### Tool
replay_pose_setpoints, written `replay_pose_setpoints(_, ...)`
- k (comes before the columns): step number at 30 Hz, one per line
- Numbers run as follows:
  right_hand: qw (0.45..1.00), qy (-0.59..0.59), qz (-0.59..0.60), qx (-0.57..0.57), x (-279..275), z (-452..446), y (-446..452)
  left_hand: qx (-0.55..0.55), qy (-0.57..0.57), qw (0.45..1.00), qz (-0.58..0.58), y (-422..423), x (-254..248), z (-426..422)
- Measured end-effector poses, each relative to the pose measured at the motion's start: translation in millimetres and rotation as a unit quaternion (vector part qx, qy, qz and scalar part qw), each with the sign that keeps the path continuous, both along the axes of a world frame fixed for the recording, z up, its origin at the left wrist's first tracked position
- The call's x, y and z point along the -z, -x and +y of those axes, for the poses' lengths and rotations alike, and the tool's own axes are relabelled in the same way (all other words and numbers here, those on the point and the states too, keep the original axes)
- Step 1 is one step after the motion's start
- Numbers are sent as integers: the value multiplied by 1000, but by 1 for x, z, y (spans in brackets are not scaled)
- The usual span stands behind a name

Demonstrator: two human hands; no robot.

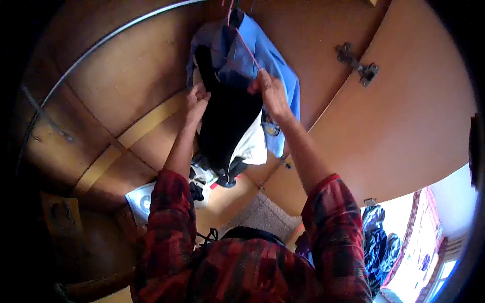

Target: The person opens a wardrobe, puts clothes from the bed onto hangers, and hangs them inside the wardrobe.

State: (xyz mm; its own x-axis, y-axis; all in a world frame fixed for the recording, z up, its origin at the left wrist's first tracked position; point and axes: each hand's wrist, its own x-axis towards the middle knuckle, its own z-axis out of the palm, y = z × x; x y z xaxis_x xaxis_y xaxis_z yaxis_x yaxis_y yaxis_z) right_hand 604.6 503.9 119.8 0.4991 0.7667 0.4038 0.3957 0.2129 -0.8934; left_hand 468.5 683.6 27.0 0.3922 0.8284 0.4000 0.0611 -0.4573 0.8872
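A black garment point(230, 121) hangs in front of me inside a wooden wardrobe, with a white piece of cloth point(252, 146) showing at its lower right. My left hand point(197, 102) is closed at the garment's left edge, fingers pinched on the cloth. On the other side my right hand point(270, 92) is closed at the upper right edge, beside the lower end of a thin pink hanger point(246, 46). Whether it grips the hanger as well as the cloth I cannot tell. Behind hangs a light blue shirt point(280, 70), partly hidden by the black garment.
A metal rail point(116, 34) curves across the upper left. The wardrobe door point(404, 116) stands open at the right, with a metal hinge point(368, 73). Below lie several crumpled clothes point(201, 184) and a white printed item point(142, 201). Dark clothes point(376, 247) hang outside at lower right.
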Motion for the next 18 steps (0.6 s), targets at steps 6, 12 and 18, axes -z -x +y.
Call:
replay_pose_setpoints(6,999,39,-12,-2,-2,4,-1,101,-127,983,89,32,19,-145)
replay_pose_setpoints(12,1000,24,-1,-5,-3,0,-13,56,-47,955,286,12,128,-85)
replay_pose_setpoints(18,1000,11,-4,-6,-6,-3,-23,42,-10,992,-120,26,70,-25)
